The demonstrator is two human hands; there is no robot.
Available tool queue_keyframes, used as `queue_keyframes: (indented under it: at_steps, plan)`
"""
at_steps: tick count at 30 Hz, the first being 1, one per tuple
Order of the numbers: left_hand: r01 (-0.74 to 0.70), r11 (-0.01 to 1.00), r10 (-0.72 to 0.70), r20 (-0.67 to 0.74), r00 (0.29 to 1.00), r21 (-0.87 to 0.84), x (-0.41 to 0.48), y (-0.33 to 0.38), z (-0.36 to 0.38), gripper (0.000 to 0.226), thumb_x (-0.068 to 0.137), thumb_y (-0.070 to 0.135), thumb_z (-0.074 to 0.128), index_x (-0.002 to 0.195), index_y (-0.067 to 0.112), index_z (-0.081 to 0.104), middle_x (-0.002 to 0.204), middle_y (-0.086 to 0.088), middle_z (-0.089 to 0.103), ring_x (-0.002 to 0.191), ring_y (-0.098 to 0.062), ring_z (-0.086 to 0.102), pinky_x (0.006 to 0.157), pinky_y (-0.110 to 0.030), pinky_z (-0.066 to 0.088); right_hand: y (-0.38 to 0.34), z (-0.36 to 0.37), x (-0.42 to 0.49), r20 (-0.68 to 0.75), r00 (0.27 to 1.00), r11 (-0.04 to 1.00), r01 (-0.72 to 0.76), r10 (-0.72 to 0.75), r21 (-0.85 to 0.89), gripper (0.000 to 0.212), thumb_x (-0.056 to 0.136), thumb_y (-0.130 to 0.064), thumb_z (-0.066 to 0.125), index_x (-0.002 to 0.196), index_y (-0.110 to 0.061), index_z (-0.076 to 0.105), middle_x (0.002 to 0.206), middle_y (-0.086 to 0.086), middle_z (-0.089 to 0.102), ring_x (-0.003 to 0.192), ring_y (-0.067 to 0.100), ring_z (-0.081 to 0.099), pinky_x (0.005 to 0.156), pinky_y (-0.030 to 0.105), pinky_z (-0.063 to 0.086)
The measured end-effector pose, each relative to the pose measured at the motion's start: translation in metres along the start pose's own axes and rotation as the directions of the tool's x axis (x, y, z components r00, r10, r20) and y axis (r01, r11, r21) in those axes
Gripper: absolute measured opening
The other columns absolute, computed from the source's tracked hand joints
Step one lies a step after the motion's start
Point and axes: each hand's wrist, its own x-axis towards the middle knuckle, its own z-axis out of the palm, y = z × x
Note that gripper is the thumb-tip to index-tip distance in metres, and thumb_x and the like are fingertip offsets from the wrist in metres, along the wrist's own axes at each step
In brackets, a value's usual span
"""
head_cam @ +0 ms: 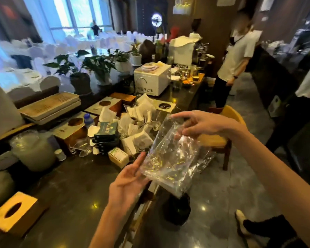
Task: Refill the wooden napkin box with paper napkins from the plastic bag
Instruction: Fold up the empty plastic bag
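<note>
A clear plastic bag (172, 154) hangs in the air over the counter's right edge and looks empty. My right hand (200, 124) pinches its upper part between thumb and fingers. My left hand (127, 179) is below and to the left, fingers apart, its fingertips touching the bag's lower left side. A wooden napkin box (13, 213) with an oval slot in its lid stands at the near left of the dark counter (75, 185), well apart from both hands. A small wrapped napkin pack (118, 156) lies on the counter just beyond my left hand.
A heap of white paper packets (138, 122), green boxes (106, 135), glasses and more wooden boxes crowds the middle of the counter. A white appliance (150, 81) and potted plants stand farther back. A yellow chair (220, 138) and a person in a white shirt (234, 59) are at right.
</note>
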Motion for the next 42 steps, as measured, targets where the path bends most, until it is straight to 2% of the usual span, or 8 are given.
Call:
queue_keyframes:
  at_steps: [5,10,13,17,24,27,37,42]
  plan:
    - [0.104,0.900,-0.053,-0.132,0.990,0.423,0.029,0.010,0.012,0.071,0.076,0.048,0.067,0.138,0.020,0.046,0.140,-0.007,0.055,0.130,-0.031,0.050,0.110,-0.056,0.037,-0.018,-0.027,0.062,0.257,0.964,0.985,0.106,-0.069,-0.133,0.055,0.093,-0.011,0.062,0.138,-0.039,0.050,0.082,-0.010,0.072,0.068,0.004,0.063,0.060,0.016,0.051]
    - [0.109,0.677,0.023,-0.169,0.985,0.728,0.056,0.015,0.026,0.038,0.083,0.035,0.069,0.117,0.018,0.064,0.117,-0.013,0.069,0.111,-0.034,0.064,0.098,-0.052,0.050,-0.012,-0.008,0.109,0.193,0.971,0.949,0.188,-0.141,-0.254,0.066,0.085,-0.063,0.056,0.144,-0.052,0.029,0.113,-0.025,0.068,0.096,-0.005,0.064,0.090,0.027,0.052]
    - [0.059,0.738,0.141,-0.239,0.961,0.672,0.064,0.017,0.012,0.027,0.087,0.028,0.065,0.111,0.016,0.066,0.112,-0.020,0.069,0.104,-0.038,0.066,0.091,-0.050,0.054,0.035,0.018,0.100,-0.359,0.928,0.950,0.194,-0.097,0.246,0.096,0.069,-0.088,0.041,0.150,-0.048,0.008,0.160,-0.008,0.027,0.143,0.015,0.033,0.115,0.035,0.025]
    - [0.098,0.735,0.106,-0.256,0.961,0.671,0.076,0.022,-0.005,0.029,0.089,0.028,0.065,0.115,0.017,0.063,0.113,-0.019,0.069,0.103,-0.034,0.068,0.091,-0.049,0.055,0.086,0.098,0.078,-0.183,0.980,0.669,0.088,0.073,0.738,0.107,0.057,-0.096,0.042,0.145,-0.058,-0.005,0.164,-0.014,-0.003,0.150,0.016,0.007,0.121,0.052,0.012]
    - [0.193,0.715,-0.152,-0.119,0.981,0.672,0.110,0.029,-0.008,0.029,0.083,0.028,0.069,0.112,0.023,0.067,0.113,-0.010,0.072,0.106,-0.026,0.069,0.083,-0.035,0.059,0.069,0.092,0.096,-0.257,0.952,0.692,0.074,0.164,0.718,0.101,0.075,-0.068,0.059,0.152,-0.045,-0.002,0.160,-0.009,0.028,0.140,0.015,0.040,0.106,0.038,0.041]
    - [0.265,0.750,-0.259,-0.100,0.961,0.606,0.120,0.042,-0.026,0.035,0.085,0.028,0.068,0.118,0.018,0.065,0.118,-0.014,0.070,0.111,-0.032,0.066,0.091,-0.042,0.056,0.091,0.097,0.081,-0.242,0.938,0.700,-0.002,0.249,0.714,0.078,0.081,-0.033,0.072,0.149,-0.029,0.032,0.117,-0.004,0.070,0.101,0.010,0.068,0.076,0.024,0.055]
    - [0.369,0.741,-0.433,-0.021,0.901,0.561,0.146,0.031,-0.074,0.056,0.081,0.015,0.075,0.131,0.029,0.056,0.119,-0.016,0.069,0.108,-0.033,0.067,0.084,-0.038,0.058,0.127,0.137,0.056,-0.297,0.828,0.504,0.021,0.475,0.863,0.036,0.085,0.001,0.067,0.117,-0.017,0.070,0.092,0.005,0.070,0.071,0.011,0.067,0.058,0.021,0.055]
    - [0.258,0.775,-0.372,0.086,0.924,0.576,0.155,0.014,-0.078,0.019,0.088,0.008,0.062,0.103,0.006,0.074,0.130,-0.010,0.064,0.121,-0.027,0.060,0.089,-0.036,0.056,0.132,0.142,0.052,-0.335,0.787,0.445,0.087,0.518,0.891,0.018,0.086,-0.007,0.064,0.094,-0.016,0.077,0.090,0.007,0.071,0.071,0.011,0.069,0.058,0.020,0.055]
